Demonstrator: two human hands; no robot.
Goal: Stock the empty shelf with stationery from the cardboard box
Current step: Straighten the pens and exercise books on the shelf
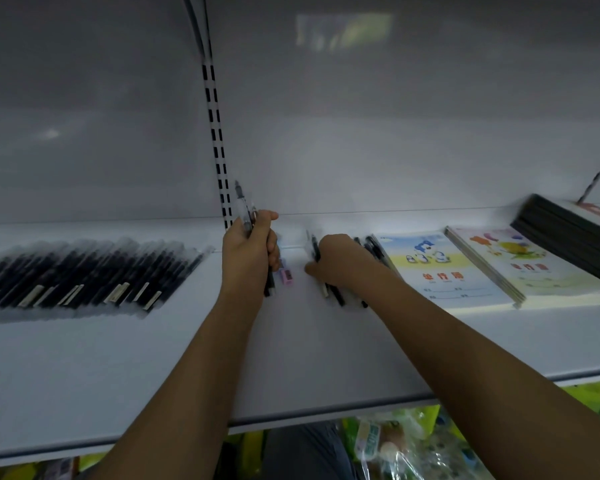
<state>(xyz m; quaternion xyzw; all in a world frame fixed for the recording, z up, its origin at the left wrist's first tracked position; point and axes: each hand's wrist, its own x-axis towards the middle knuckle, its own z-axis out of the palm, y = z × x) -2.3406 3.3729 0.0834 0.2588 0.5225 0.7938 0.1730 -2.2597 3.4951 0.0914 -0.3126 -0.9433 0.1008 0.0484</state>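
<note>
Now — my left hand (252, 252) clamps a pen bundle (245, 216) upright, just left of the laid pens (336, 292); my right hand (340, 263), fingers curled on those, is nearer — long axes front-to-back.

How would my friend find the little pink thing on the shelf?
Look at the white shelf, midway along, between the two hands. The pink thing lies just right of the left hand. It is small, blocky and pink, while the pens beside it are long and dark.

Pens (84, 275) left of notebooks (447, 268)
</note>
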